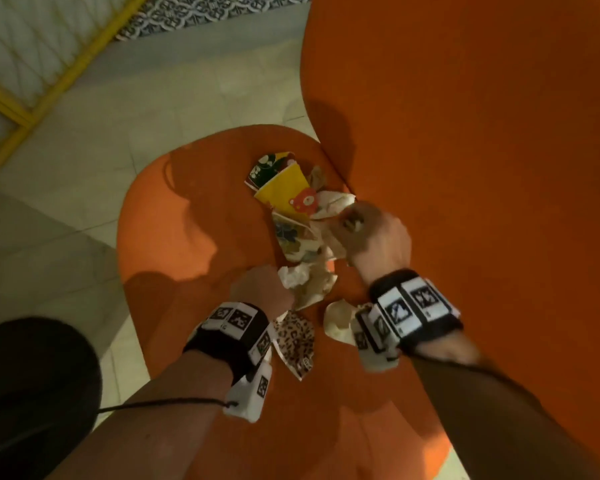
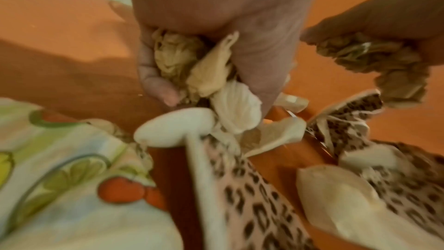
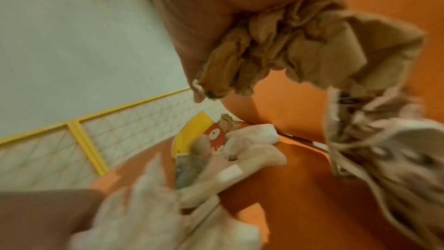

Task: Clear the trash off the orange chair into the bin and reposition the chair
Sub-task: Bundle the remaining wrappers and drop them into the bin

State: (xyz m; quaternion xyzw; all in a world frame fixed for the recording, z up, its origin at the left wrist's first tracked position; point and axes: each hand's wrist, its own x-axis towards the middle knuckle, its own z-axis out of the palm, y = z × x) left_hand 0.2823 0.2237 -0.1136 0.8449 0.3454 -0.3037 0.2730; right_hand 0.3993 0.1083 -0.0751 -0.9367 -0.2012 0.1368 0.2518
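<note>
Left hand point(image 1: 262, 289) around crumpled paper point(image 2: 190, 67) above the orange chair point(image 1: 187, 230)

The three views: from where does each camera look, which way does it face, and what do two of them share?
Head: above, looking down at the orange chair seat with trash; both forearms, left hand and right hand show.
Left wrist: under the left hand, looking along the palm at crumpled tissue in its fingers; the right hand shows too.
Right wrist: under the right hand, looking at the brown paper it grips, toward a yellow-framed screen.
Shared: the yellow cup shows in the head and right wrist views.
</note>
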